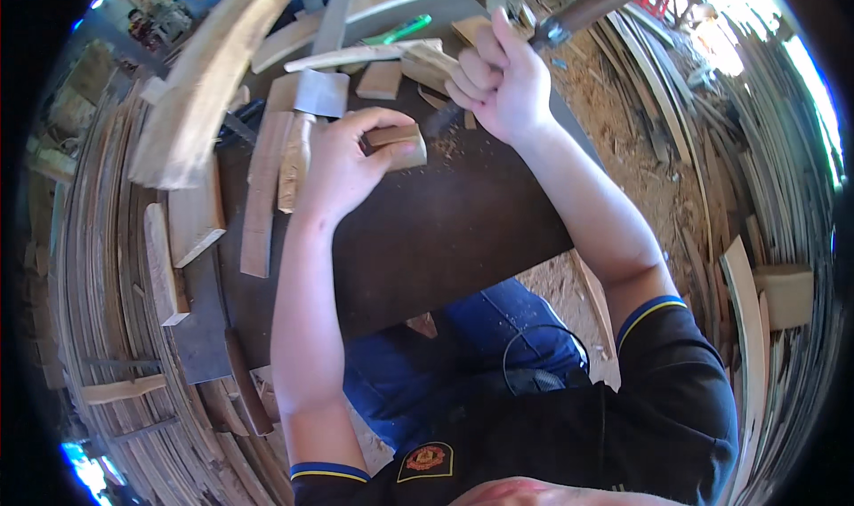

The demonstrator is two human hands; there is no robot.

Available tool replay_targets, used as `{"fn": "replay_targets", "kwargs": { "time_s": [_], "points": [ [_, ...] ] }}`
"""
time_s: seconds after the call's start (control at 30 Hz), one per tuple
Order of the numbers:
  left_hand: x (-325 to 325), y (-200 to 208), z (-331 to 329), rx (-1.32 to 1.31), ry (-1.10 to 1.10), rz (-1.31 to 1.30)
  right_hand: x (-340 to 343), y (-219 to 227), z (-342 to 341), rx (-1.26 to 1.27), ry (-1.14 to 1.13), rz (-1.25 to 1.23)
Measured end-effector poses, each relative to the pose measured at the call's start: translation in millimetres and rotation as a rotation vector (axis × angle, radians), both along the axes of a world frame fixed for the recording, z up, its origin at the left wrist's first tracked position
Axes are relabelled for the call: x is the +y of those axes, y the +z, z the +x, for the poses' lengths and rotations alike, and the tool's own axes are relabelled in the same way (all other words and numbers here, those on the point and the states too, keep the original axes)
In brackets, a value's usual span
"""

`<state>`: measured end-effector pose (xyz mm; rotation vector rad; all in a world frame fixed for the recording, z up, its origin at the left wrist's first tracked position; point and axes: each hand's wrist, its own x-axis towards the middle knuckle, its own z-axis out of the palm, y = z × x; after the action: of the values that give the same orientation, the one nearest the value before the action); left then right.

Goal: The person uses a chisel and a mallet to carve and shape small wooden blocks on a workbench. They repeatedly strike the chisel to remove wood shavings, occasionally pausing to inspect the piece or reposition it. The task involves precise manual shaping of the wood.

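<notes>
I am watching the left hand (pixel 342 164) pinning a small wood block (pixel 398 146) mid-worktop (pixel 445 230), fingers wrapped round it, while the right hand (pixel 498 84), fist closed, is driving a chisel (pixel 569 17) whose slipping blade could cut them.

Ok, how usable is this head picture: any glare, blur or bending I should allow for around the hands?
Head view: sharp at the middle, where the left hand holds a small wood block and the right hand grips a wooden-handled tool; blown-out daylight at the upper right rim; stacked wood strips bend strongly toward the edges; corners are black.
</notes>
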<state>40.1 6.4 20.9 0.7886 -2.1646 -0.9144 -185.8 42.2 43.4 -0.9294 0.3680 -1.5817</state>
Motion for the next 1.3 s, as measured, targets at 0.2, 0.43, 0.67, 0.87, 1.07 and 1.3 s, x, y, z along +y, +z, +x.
{"fn": "replay_targets", "kwargs": {
  "time_s": [0.2,0.43,0.67,0.87,1.07,1.3],
  "points": [
    [3,-2,-3,-0.165,-0.052,0.019,2,5,15,-0.126,-0.015,-0.026],
    [9,2,-8,-0.253,-0.025,0.006,8,15,11,-0.036,-0.209,-0.023],
    [13,-1,-11,-0.284,0.018,-0.008,17,20,35,0.212,-0.336,-0.042],
    [17,0,-18,-0.267,0.012,-0.065,7,11,37,0.229,-0.374,-0.151],
    [16,-5,-17,-0.208,0.005,-0.091,10,13,54,0.400,-0.443,-0.042],
    [15,-6,-18,-0.185,-0.027,0.001,-3,-7,43,0.489,-0.453,-0.036]
  ]
}}
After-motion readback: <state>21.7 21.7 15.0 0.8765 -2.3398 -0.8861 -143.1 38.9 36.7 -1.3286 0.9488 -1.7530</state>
